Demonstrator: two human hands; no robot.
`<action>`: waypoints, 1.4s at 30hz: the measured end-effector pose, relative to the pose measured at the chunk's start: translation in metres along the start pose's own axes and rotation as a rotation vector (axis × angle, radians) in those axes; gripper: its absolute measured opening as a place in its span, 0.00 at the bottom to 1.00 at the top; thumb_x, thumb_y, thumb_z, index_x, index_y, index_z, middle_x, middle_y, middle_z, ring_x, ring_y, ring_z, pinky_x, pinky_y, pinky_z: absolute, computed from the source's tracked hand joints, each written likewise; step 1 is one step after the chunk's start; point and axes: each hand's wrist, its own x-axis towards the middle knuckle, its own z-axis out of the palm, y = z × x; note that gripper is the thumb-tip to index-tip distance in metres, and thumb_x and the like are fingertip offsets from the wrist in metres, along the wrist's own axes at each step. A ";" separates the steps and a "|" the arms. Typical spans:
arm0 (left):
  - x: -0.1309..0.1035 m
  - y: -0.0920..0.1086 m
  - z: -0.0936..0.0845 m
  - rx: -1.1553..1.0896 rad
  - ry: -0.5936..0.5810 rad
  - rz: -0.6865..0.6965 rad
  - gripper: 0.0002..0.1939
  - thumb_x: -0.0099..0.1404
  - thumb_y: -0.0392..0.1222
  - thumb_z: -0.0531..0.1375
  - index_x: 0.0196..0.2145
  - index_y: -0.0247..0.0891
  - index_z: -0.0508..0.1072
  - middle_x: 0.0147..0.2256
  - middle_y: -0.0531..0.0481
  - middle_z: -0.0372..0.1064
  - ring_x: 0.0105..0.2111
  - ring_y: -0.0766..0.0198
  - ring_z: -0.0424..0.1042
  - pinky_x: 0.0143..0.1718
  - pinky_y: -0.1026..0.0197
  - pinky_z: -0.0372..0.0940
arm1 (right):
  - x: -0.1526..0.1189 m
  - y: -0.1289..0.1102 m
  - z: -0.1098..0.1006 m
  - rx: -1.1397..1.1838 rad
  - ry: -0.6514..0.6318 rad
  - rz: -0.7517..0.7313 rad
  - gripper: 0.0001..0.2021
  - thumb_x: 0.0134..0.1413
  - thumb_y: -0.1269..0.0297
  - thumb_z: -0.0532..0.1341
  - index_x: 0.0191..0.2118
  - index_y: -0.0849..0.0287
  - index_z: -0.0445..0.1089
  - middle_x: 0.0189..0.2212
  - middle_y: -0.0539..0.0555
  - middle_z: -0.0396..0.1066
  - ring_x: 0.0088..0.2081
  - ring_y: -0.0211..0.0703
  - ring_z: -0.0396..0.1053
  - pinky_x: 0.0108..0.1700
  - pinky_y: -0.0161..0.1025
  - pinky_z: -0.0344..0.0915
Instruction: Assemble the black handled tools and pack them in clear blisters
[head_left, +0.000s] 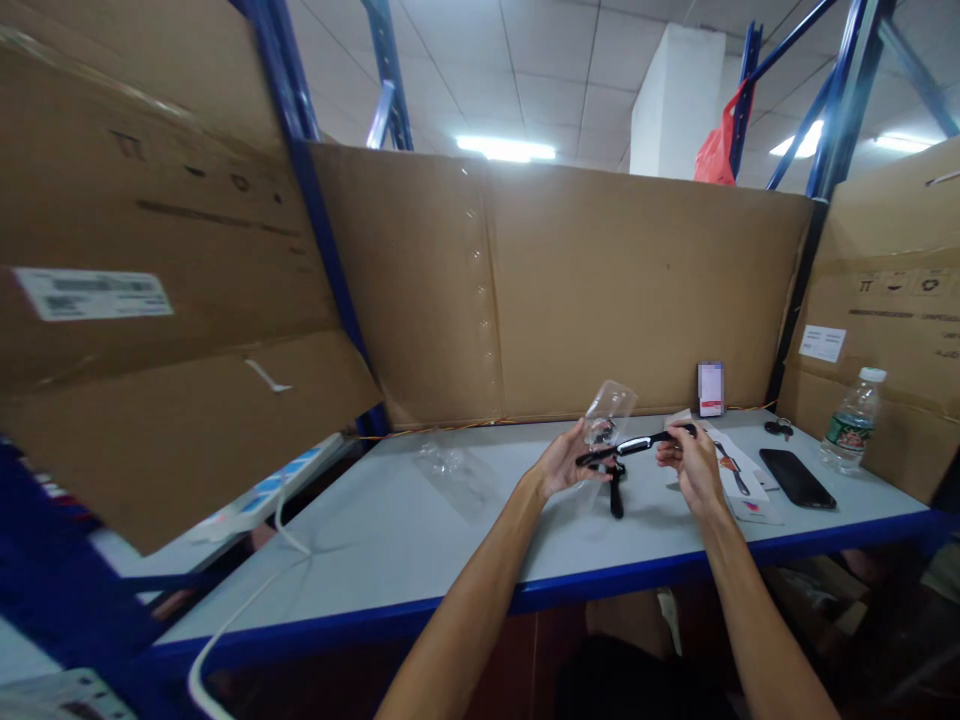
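A slim black band (637, 446) with a glossy oval middle stretches between my two hands above the table. My right hand (688, 462) pinches its right end. My left hand (562, 460) is curled at the band's left end and grips a clear plastic blister shell (611, 405), which tilts upward behind the band. Under the band, a second black strap-like piece (616, 495) is partly hidden; whether it touches the left fingers I cannot tell. Right of my right hand lies a printed card (739, 470) picturing a similar black band.
On the grey table (450, 530) lies another clear plastic piece (450, 465) at left. To the right are a black phone (796, 478), a water bottle (851, 425), keys (780, 428) and an upright lit phone (710, 390). Cardboard panels (637, 290) wall the table; a white cable (247, 590) hangs at left.
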 end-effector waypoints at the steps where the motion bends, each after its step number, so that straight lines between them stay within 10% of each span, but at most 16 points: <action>1: 0.002 0.001 -0.003 -0.036 0.063 0.064 0.28 0.73 0.56 0.48 0.64 0.40 0.59 0.41 0.37 0.75 0.36 0.50 0.78 0.38 0.47 0.73 | -0.001 -0.002 0.000 0.032 0.048 -0.042 0.16 0.39 0.59 0.66 0.34 0.56 0.63 0.17 0.46 0.71 0.17 0.39 0.70 0.19 0.32 0.67; 11: 0.014 -0.007 0.000 -0.231 0.186 0.203 0.26 0.72 0.56 0.50 0.59 0.37 0.65 0.41 0.35 0.75 0.39 0.50 0.79 0.46 0.47 0.72 | -0.003 0.021 0.054 -0.229 0.140 -0.339 0.10 0.55 0.54 0.57 0.36 0.52 0.59 0.23 0.49 0.71 0.25 0.45 0.73 0.26 0.38 0.67; 18: 0.021 -0.011 -0.023 -0.358 0.352 0.269 0.20 0.75 0.47 0.48 0.55 0.37 0.71 0.33 0.44 0.78 0.36 0.54 0.79 0.43 0.52 0.73 | -0.014 0.043 0.096 -1.270 -0.242 -0.603 0.18 0.66 0.47 0.54 0.46 0.57 0.70 0.32 0.60 0.78 0.35 0.51 0.75 0.37 0.40 0.63; 25: 0.019 -0.009 -0.033 -0.390 0.377 0.374 0.19 0.74 0.43 0.48 0.50 0.35 0.75 0.31 0.46 0.78 0.31 0.57 0.78 0.44 0.55 0.72 | -0.023 0.036 0.100 -1.429 -0.485 -0.777 0.26 0.69 0.46 0.50 0.44 0.61 0.77 0.49 0.67 0.74 0.58 0.59 0.63 0.57 0.53 0.57; 33: 0.010 0.003 -0.025 -0.409 0.413 0.305 0.28 0.74 0.51 0.44 0.58 0.29 0.68 0.40 0.35 0.77 0.38 0.50 0.78 0.43 0.48 0.73 | -0.051 0.032 0.058 -1.058 -0.319 -0.742 0.18 0.69 0.55 0.53 0.46 0.56 0.79 0.55 0.61 0.70 0.59 0.53 0.61 0.60 0.49 0.58; 38: 0.003 0.006 -0.017 -0.508 0.432 0.317 0.37 0.73 0.59 0.38 0.63 0.25 0.61 0.46 0.26 0.74 0.43 0.45 0.78 0.39 0.46 0.74 | -0.078 0.018 -0.025 -0.876 -0.123 -0.618 0.15 0.67 0.58 0.55 0.35 0.55 0.78 0.37 0.57 0.77 0.44 0.50 0.70 0.50 0.45 0.65; 42: 0.002 0.009 -0.017 -0.538 0.406 0.341 0.40 0.72 0.63 0.36 0.64 0.28 0.60 0.50 0.26 0.72 0.45 0.45 0.77 0.40 0.46 0.75 | -0.068 0.007 -0.090 -1.214 0.216 -0.471 0.12 0.64 0.61 0.56 0.41 0.59 0.76 0.42 0.61 0.76 0.46 0.56 0.69 0.50 0.47 0.63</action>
